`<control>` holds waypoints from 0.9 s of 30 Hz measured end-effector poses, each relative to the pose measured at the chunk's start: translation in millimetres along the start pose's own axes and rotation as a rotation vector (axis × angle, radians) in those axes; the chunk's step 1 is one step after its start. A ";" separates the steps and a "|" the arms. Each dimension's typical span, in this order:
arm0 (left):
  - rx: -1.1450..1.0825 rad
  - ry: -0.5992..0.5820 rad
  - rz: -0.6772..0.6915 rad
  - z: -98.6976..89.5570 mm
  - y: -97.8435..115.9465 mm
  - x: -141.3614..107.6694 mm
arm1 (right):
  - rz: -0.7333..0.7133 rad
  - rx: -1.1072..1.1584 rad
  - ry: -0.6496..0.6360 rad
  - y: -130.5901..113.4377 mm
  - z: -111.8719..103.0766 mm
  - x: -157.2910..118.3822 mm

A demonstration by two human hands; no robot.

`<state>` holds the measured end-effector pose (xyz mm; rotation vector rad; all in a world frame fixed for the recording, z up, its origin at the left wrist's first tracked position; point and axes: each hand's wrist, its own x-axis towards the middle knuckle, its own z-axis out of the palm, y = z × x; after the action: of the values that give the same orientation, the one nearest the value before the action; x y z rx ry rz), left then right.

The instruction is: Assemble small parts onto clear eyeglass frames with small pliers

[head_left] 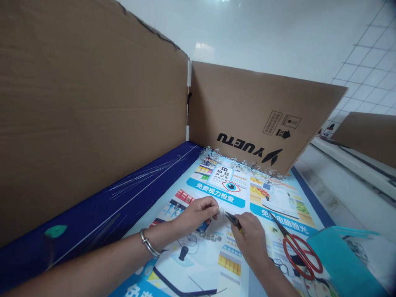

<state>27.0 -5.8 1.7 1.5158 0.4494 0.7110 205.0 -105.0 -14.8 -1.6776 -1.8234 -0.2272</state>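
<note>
My left hand (201,212) pinches a small clear piece (221,212), too fine to make out, at three o'clock from its thumb. My right hand (251,236) grips pliers (234,220), their tips just beside that piece; clear beads (210,236) lie at five o'clock from my left hand, scissors (291,238) at four from my right.

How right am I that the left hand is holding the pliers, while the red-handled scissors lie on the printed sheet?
One thing is off: the right hand is holding the pliers, as the head view shows. The red-handled scissors do lie on the printed sheet.
</note>
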 end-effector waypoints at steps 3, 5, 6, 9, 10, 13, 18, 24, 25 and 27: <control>-0.019 0.009 -0.015 0.8 -0.2 0.0 | -0.052 -0.031 0.053 1.4 0.4 0.0; -0.020 0.019 -0.022 1.4 -0.5 0.0 | -0.084 -0.071 0.029 0.5 -0.4 0.7; -0.018 0.024 -0.024 1.6 -0.5 -0.1 | -0.092 -0.095 0.010 -0.6 -1.4 1.2; -0.007 0.035 -0.020 2.1 0.5 -0.5 | -0.076 -0.178 -0.055 -5.7 -5.8 3.0; -0.004 0.036 -0.012 2.2 1.2 -0.7 | -0.064 -0.203 -0.075 -7.5 -7.4 3.7; 0.009 0.040 0.012 2.3 4.1 -1.1 | -0.050 -0.246 -0.105 -12.0 -11.0 5.5; 0.032 0.060 0.038 3.2 8.0 -1.4 | -0.045 -0.253 -0.106 -16.2 -13.7 6.8; 0.065 0.054 0.090 5.8 15.5 -1.8 | -0.032 -0.283 -0.099 -16.2 -16.1 7.4; 0.065 0.054 0.094 6.3 16.9 -1.9 | -0.032 -0.286 -0.097 -15.7 -16.4 7.5; 0.062 0.048 0.094 7.2 19.0 -2.2 | -0.035 -0.294 -0.096 -15.2 -17.3 7.7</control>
<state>27.6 -14.2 20.4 1.5890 0.4429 0.8147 196.6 -110.3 7.3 -1.8841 -1.9668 -0.4551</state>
